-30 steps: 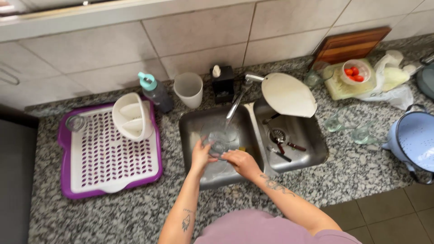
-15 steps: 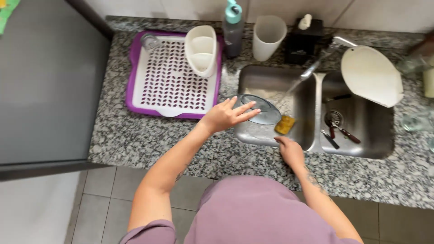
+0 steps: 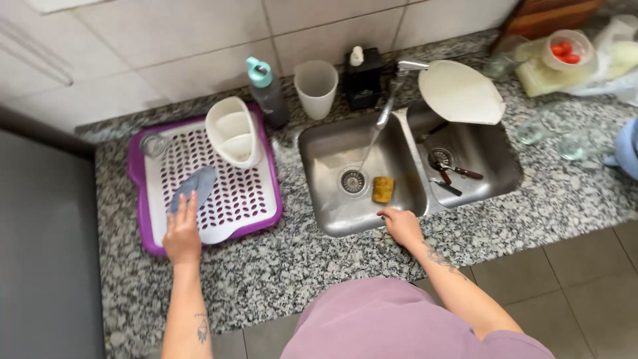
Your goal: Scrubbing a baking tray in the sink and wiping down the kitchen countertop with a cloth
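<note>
At the left, the left hand (image 3: 182, 234) lies flat with spread fingers, its fingertips touching a glass lid (image 3: 193, 188) on the purple drying rack (image 3: 149, 234), just below the white cutlery holder (image 3: 233, 138). The lid is probably stiff, wet, slippery and fragile, so the rim seems the best place to hold it. In the sink (image 3: 332, 222) lies 1 yellow sponge (image 3: 382, 189). The right hand (image 3: 401, 225) rests on the front edge of the sink, loosely curled, holding nothing. Half a second earlier, the left hand had the lid over the sink.
</note>
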